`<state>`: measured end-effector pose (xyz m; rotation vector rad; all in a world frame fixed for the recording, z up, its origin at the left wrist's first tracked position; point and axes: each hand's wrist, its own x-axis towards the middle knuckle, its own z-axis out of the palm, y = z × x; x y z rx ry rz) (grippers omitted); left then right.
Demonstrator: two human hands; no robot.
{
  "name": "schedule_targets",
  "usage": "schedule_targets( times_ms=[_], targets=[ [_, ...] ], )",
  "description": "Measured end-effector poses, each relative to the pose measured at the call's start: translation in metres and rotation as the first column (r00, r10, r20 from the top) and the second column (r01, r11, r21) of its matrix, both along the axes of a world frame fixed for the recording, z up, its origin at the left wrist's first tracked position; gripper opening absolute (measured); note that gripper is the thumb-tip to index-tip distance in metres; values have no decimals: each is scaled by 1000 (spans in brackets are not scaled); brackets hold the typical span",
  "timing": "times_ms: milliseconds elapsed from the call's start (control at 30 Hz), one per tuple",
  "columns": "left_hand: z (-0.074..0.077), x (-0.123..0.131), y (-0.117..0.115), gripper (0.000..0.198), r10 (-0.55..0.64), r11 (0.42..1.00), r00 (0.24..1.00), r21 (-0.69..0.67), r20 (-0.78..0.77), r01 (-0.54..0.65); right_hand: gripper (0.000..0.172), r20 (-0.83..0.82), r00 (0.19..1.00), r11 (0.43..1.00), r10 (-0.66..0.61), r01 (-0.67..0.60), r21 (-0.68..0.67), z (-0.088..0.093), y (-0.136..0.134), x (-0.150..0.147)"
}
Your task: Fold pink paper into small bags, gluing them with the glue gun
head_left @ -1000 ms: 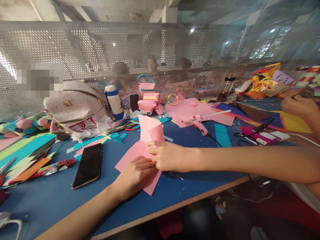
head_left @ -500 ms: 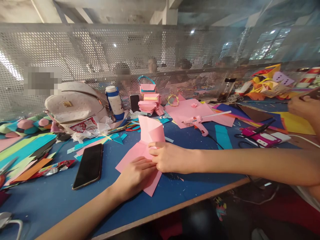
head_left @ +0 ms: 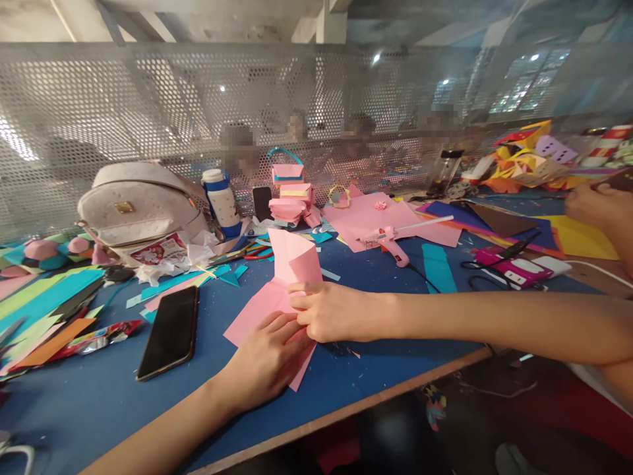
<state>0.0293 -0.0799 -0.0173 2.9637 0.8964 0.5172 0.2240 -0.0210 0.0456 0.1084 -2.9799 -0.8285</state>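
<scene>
A piece of folded pink paper point(head_left: 295, 262) lies on the blue table in front of me. One part of it stands up at the back, and flat flaps spread to the left and toward me. My right hand point(head_left: 341, 311) is closed on its right side, fingers curled at a fold. From the left, my left hand point(head_left: 270, 353) presses the paper down, its bent fingers meeting my right fingertips. The paper between the two hands is hidden. To the left of my left hand lies a black phone point(head_left: 169, 333).
A pink glue gun point(head_left: 390, 243) rests on a pink sheet point(head_left: 359, 221). Behind stand a backpack point(head_left: 138, 198), a bottle point(head_left: 220, 201) and a pink paper model point(head_left: 291, 196). Paper strips point(head_left: 47, 300) lie at left, a magenta power strip point(head_left: 514, 267) at right. Another person's hand point(head_left: 596, 204) is far right.
The view has shifted slightly, so things appear a little further left. My left hand now covers more of the paper's near flap. Both hands stay on the pink paper.
</scene>
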Motion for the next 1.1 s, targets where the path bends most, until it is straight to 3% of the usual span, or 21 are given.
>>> schedule_targets(
  times_ms=[133, 267, 333, 467, 567, 700, 833, 1100],
  targets=[
    [2, 1, -1, 51, -3, 1000, 1000, -13, -29, 3, 21, -184, 980, 991, 69, -89, -99, 22, 3, 16],
    [4, 1, 2, 54, -98, 994, 995, -53, -31, 96, 25, -447, 885, 980, -132, 47, -195, 33, 7, 44],
    [4, 1, 4, 56, -117, 989, 993, -92, -18, 115, 30, -513, 834, 964, -206, 81, -255, 25, 8, 58],
    [3, 1, 7, 58, -124, 980, 992, -154, 6, 124, 22, -632, 751, 946, -188, -34, -322, -8, 7, 78],
    [3, 1, 9, 58, -133, 976, 991, -177, -1, 131, 21, -545, 819, 929, -177, -44, -368, -31, 7, 86],
    [3, 2, 11, 57, -138, 974, 989, -190, -49, 126, 28, -297, 938, 930, -177, 60, -363, -49, 13, 89],
    [3, 2, 13, 57, -149, 973, 984, -192, -101, 128, 32, -199, 966, 931, -167, 88, -353, -55, 23, 87],
    [5, 0, 15, 56, -141, 984, 978, -135, -156, 120, 31, -227, 966, 911, -125, 21, -412, -60, 38, 87]
  ],
)
